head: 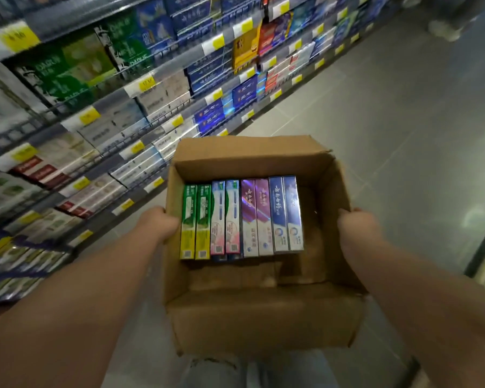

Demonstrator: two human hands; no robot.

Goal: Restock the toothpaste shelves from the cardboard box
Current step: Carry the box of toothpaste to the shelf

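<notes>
Both arms extended | left grip [159, 224] + right grip [357, 229] clasp cardboard box [261, 317] sides

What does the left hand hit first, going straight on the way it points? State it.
The left hand grips the left wall of the cardboard box; pushed straight on, it would likely meet the leftmost green toothpaste carton next.
</notes>
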